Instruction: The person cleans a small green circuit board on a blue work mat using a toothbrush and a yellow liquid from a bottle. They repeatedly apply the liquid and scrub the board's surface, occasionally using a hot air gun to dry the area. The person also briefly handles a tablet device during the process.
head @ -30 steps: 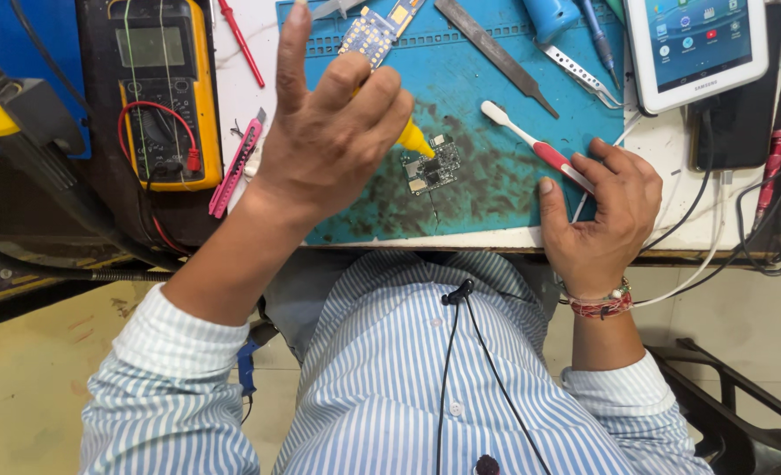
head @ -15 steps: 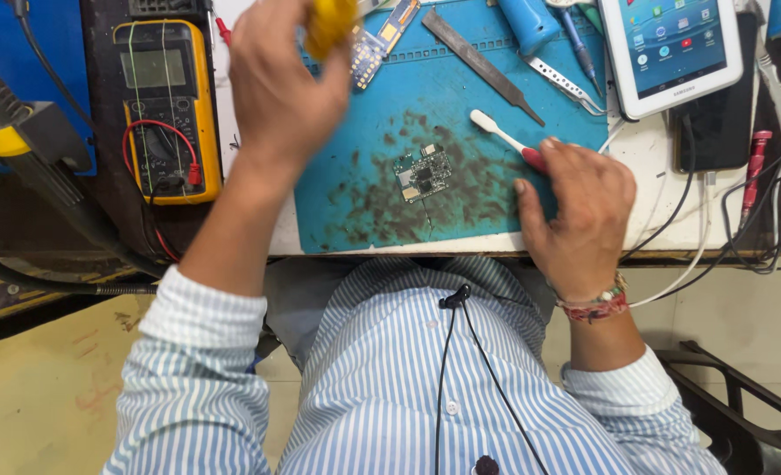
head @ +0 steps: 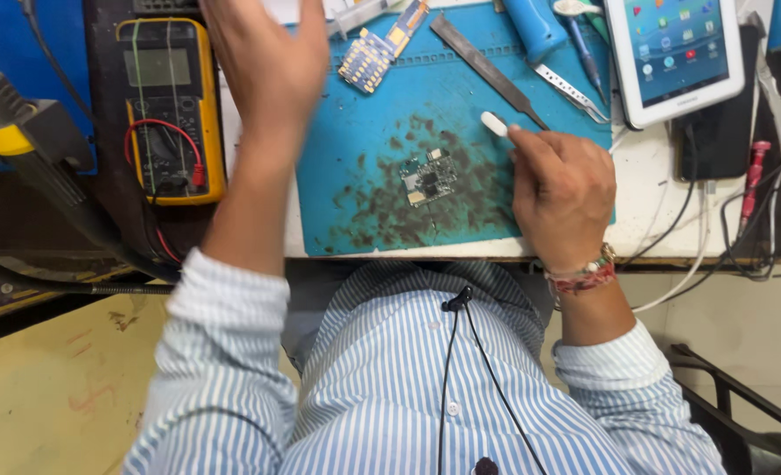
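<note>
**Board lies left of the brush hand, just below the bristles**

Right hand (head: 565,192) is clenched round a toothbrush; only the white head (head: 493,123) shows, poking up-left past the fingers. Small circuit board (head: 429,177) lies bare on the stained blue mat (head: 355,158), just left of that hand, long axis tilted up to the right. Left hand (head: 263,66) is raised and blurred, well up-left of the board; can't tell whether it grasps anything. Right hand is the nearer. Multimeter (head: 166,105) sits left of the mat.
</note>
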